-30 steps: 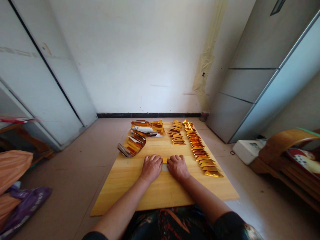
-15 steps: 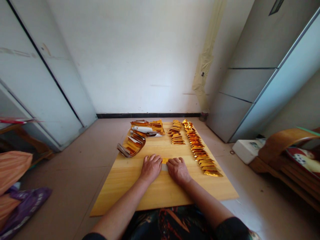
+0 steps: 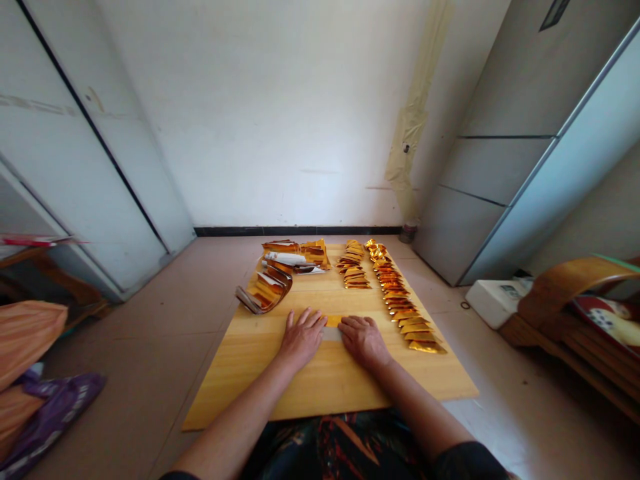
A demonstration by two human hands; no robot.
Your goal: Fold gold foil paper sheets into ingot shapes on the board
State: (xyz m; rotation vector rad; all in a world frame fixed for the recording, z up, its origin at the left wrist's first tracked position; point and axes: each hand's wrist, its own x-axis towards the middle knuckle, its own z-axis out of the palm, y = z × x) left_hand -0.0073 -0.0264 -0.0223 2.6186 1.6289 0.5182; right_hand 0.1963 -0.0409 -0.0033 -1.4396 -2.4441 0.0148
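A sheet of gold foil paper [image 3: 332, 321], its lower part pale grey, lies flat on the wooden board [image 3: 240, 373] in front of me. My left hand [image 3: 303, 337] presses on its left end with the fingers stretched out and slightly spread. On the right end rests my right hand [image 3: 365, 340], palm down, fingers laid flat and pointing left. Both hands cover the ends of the sheet, so only its middle shows. To the right runs a long row of folded gold foil pieces [image 3: 400, 300], overlapping one another. A shorter row of folded gold pieces [image 3: 354, 263] lies farther back.
Loose gold sheets [image 3: 316, 251] and a curled stack of gold paper [image 3: 270, 293] lie at the board's back left. A grey fridge [image 3: 480, 167] stands at right, beside a wooden seat [image 3: 555, 307]. Orange and purple bags [image 3: 60, 407] sit on the floor at left.
My hands have moved slightly apart along the sheet, the right one shifting right. The left fingers are straighter and more spread, and more of the sheet's middle shows.
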